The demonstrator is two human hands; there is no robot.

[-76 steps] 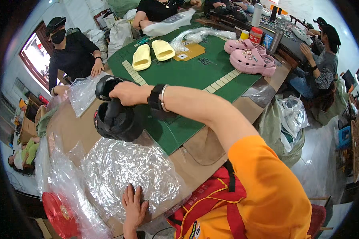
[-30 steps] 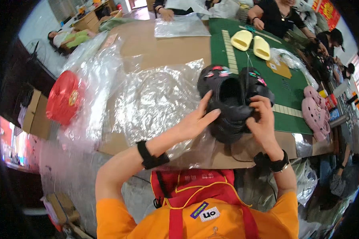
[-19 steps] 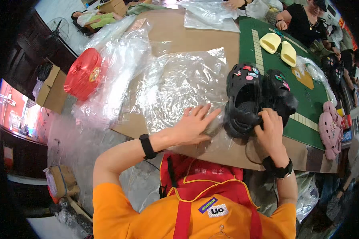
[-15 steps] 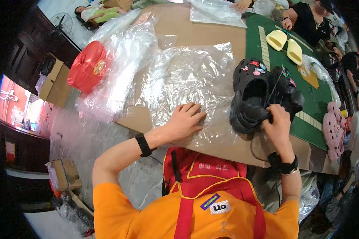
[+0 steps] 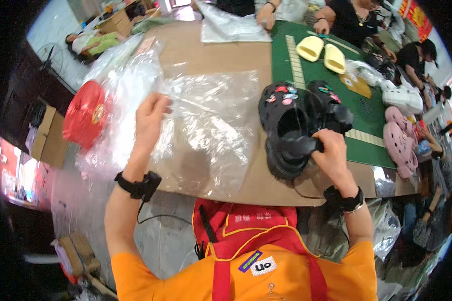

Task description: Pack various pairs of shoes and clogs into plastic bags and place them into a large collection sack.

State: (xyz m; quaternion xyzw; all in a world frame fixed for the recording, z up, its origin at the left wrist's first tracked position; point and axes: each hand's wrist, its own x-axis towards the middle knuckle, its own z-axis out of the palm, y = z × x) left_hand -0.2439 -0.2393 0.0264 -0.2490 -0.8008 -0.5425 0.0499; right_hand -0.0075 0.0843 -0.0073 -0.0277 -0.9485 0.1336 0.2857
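The black clogs [image 5: 299, 128] in the right hand [image 5: 331, 153] carry small pink charms; the plastic bag [image 5: 206, 130] under the left hand [image 5: 149, 116] is clear.

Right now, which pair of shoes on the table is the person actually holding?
The black clogs with small charms on top, gripped at the heel straps by the right hand. The yellow slides and the pink clogs lie untouched farther off.

The right hand [image 5: 331, 153] hides part of the black clogs' [image 5: 299, 125] heel straps; its fingertips are unseen.
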